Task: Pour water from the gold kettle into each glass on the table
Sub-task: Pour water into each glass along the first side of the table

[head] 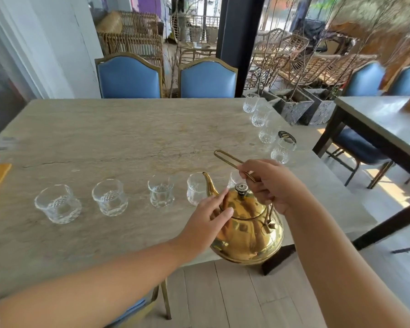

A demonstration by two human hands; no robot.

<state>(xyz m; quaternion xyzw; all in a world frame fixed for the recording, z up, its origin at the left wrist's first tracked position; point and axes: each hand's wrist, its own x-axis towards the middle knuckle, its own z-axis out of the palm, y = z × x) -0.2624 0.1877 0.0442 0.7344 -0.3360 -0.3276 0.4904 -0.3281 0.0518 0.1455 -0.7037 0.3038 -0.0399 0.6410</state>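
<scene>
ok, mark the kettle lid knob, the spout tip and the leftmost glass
kettle lid knob (242, 188), head view, top of the knob
spout tip (204, 173), head view, open end
leftmost glass (57, 204), head view, front wall

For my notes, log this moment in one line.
right hand: holds gold kettle handle | left hand: on lid | not pouring

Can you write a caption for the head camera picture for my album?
Right hand holds the gold kettle by its handle, left hand steadying it, near the glasses.
</scene>
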